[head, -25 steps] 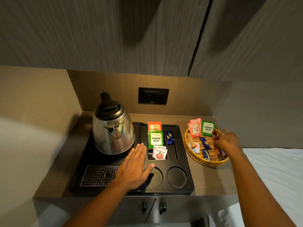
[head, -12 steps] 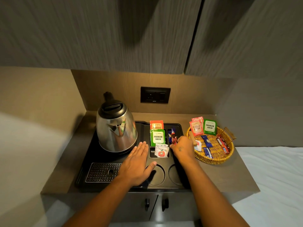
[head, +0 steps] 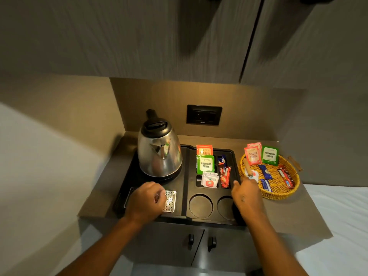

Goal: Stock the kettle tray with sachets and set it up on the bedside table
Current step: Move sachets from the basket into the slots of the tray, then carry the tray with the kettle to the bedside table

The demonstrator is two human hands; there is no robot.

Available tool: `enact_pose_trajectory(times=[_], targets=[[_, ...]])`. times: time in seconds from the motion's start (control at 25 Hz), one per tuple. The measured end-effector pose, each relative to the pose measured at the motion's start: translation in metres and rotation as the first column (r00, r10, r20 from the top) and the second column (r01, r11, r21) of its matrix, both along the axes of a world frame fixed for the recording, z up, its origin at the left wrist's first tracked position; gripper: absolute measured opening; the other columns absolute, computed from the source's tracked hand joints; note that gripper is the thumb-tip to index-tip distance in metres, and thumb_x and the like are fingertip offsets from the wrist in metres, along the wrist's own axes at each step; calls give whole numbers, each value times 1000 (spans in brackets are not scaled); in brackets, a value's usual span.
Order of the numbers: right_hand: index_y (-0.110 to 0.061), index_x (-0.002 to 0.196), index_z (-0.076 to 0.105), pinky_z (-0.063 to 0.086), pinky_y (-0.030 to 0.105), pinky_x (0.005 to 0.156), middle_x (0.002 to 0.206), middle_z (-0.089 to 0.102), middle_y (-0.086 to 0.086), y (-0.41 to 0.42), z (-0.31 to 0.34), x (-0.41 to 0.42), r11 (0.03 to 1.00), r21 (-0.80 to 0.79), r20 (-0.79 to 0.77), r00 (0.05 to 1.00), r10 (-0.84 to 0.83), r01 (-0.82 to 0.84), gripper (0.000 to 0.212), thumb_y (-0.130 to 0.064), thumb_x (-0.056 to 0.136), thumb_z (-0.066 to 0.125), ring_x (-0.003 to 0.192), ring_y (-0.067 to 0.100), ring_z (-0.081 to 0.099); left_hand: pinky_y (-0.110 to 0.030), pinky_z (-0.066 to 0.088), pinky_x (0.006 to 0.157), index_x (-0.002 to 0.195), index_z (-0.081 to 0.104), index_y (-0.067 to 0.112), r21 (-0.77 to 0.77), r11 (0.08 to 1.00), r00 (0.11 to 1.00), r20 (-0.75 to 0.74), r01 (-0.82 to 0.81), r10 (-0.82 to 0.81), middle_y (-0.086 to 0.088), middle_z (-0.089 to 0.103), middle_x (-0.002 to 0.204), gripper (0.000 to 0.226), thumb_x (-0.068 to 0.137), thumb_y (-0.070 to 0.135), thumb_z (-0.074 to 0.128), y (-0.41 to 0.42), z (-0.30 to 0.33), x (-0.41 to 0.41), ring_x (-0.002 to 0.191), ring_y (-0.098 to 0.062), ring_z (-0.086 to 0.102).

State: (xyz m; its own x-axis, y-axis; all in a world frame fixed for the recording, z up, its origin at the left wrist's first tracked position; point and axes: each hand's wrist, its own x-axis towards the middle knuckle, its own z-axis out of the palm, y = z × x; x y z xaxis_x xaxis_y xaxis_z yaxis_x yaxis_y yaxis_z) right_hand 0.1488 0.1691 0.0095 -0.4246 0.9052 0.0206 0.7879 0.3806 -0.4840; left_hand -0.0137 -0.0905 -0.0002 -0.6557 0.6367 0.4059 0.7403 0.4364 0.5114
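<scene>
A black kettle tray point(head: 184, 198) sits on the bedside table point(head: 288, 218). A steel kettle point(head: 160, 154) stands on its left half. The tray's compartments hold an orange sachet point(head: 204, 150), a green sachet point(head: 206, 165), white sachets point(head: 210, 181), a blue sachet point(head: 221, 159) and red stick sachets point(head: 226, 176). My left hand point(head: 146, 198) lies with curled fingers over the metal drip grate point(head: 170, 201). My right hand point(head: 247, 196) is at the tray's right rim, thumb out, with nothing visible in it.
A wicker basket point(head: 278, 195) to the right of the tray holds more sachets. Two round cup recesses point(head: 200, 206) lie at the tray's front. A wall socket point(head: 204, 115) is behind, cupboard doors hang above, and a white bed point(head: 338, 226) is at the right.
My right hand carried red sachets from the basket into the tray's right compartment, let go and drew back to the rim. My left hand slid left onto the grate and curled.
</scene>
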Motion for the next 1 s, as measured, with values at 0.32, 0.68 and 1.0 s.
enact_pose_trajectory(times=[0.32, 0.68, 1.0], targets=[[7, 89, 64, 46, 38, 69, 92, 64, 28, 7, -21, -12, 985, -139, -58, 992, -108, 99, 42, -30, 96, 46, 77, 39, 57, -41, 49, 89, 115, 59, -2, -387, 856, 734, 458, -343, 501, -23, 64, 112, 37, 97, 31, 57, -21, 9, -122, 103, -37, 61], [5, 91, 64, 41, 36, 61, 91, 66, 26, 2, -24, -32, 921, -228, -128, 929, -348, 314, 39, -33, 91, 56, 74, 39, 57, -41, 46, 96, 121, 62, 4, -372, 851, 599, 604, -371, 526, -22, 64, 119, 41, 103, 35, 41, -6, -15, -138, 109, -37, 59], [3, 93, 66, 43, 35, 63, 87, 64, 19, -24, -5, -41, 917, -259, -135, 929, -344, 302, 35, -30, 93, 55, 76, 32, 57, -40, 52, 87, 112, 69, 5, -258, 844, 601, 608, -469, 520, -20, 70, 104, 34, 97, 32, 57, -40, 15, -149, 94, -37, 65]])
